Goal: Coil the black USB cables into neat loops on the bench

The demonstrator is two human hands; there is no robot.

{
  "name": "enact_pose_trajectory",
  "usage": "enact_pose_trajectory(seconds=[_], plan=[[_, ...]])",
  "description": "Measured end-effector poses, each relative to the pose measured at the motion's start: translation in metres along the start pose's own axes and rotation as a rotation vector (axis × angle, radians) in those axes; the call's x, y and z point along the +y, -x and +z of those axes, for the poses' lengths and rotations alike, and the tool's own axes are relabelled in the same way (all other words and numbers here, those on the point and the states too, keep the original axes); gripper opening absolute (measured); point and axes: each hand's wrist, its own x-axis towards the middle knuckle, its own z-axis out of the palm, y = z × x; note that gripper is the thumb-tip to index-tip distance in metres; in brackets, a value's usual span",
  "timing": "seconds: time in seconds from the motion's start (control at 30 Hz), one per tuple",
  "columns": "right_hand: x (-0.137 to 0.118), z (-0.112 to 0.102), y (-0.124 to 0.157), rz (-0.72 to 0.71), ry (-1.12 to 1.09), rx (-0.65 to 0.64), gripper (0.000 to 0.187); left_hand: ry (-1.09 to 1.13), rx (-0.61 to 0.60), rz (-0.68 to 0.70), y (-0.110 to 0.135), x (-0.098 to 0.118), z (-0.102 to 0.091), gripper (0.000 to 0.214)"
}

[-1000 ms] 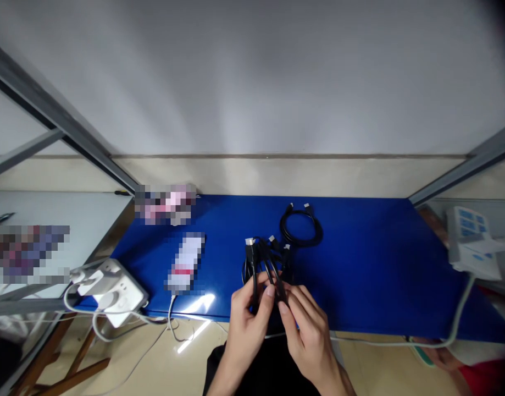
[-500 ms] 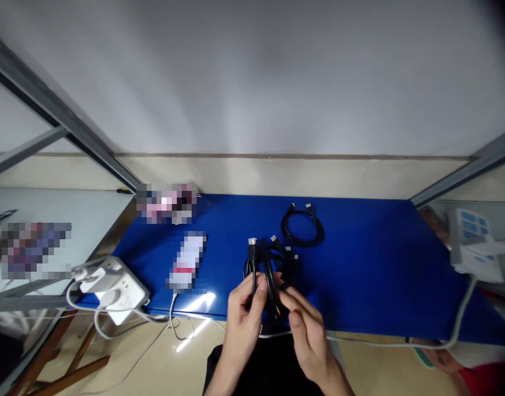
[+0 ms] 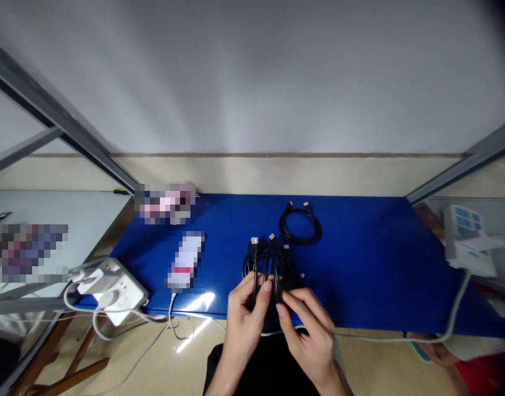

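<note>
Near the front edge of the blue table (image 3: 371, 264), my left hand (image 3: 246, 308) is closed around a black cable (image 3: 254, 261), its thumb on top and the metal-tipped plug pointing away from me. My right hand (image 3: 308, 324) pinches a strand of black cable (image 3: 276, 275) between thumb and fingers, just right of the left hand. Behind the fingers, more black cables with plugs (image 3: 287, 252) lie bunched, partly hidden. Beyond them, one coiled black cable (image 3: 300, 226) rests alone, both its plugs pointing to the wall.
A phone-like device (image 3: 186, 261), blurred out, lies to the left with a white lead. A white power strip (image 3: 116, 291) sits at the left edge. At right stands a white box with blue panels (image 3: 466, 236). Grey metal posts (image 3: 99, 159) flank the table. Another person's hand (image 3: 436, 349) shows lower right.
My right hand has closed its thumb and fingers on a cable strand and pulled it slightly apart from the bunch. My left hand keeps its hold. The view has shifted slightly.
</note>
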Motion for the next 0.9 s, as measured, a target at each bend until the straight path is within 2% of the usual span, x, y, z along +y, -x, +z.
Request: enact_pose_trajectory(seconds=[0.1, 0.23, 0.47, 0.53, 0.6, 0.7, 0.77, 0.83, 0.9], plan=[[-0.001, 0.001, 0.001, -0.014, 0.008, 0.006, 0.027, 0.052, 0.031, -0.061, 0.001, -0.006, 0.002, 0.028], [-0.002, 0.003, 0.000, -0.027, 0.009, -0.040, 0.026, 0.155, 0.139, -0.079, 0.005, -0.010, 0.004, 0.032], [-0.003, -0.004, -0.003, -0.023, -0.059, -0.122, 0.033, -0.032, 0.099, -0.026, 0.003, 0.004, 0.003, 0.020], [-0.002, -0.003, -0.002, 0.090, -0.200, -0.150, 0.033, -0.078, 0.105, 0.060, 0.004, 0.008, 0.004, 0.018], [-0.002, 0.000, -0.003, 0.295, -0.405, -0.150, 0.028, -0.094, 0.065, 0.138, 0.006, 0.010, 0.004, 0.018], [-0.003, 0.006, -0.009, 0.606, -0.698, -0.060, 0.015, -0.079, 0.004, 0.188, 0.011, 0.011, 0.005, 0.024], [-0.006, 0.007, -0.017, 0.692, -0.808, 0.023, 0.023, -0.066, 0.039, 0.207, 0.012, 0.010, 0.004, 0.024], [-0.011, 0.003, -0.028, 0.712, -0.903, 0.101, 0.034, -0.052, 0.102, 0.198, 0.012, 0.009, 0.001, 0.023], [-0.017, -0.008, -0.039, 0.771, -1.121, 0.163, 0.035, -0.024, 0.126, 0.114, 0.012, 0.007, -0.005, 0.024]])
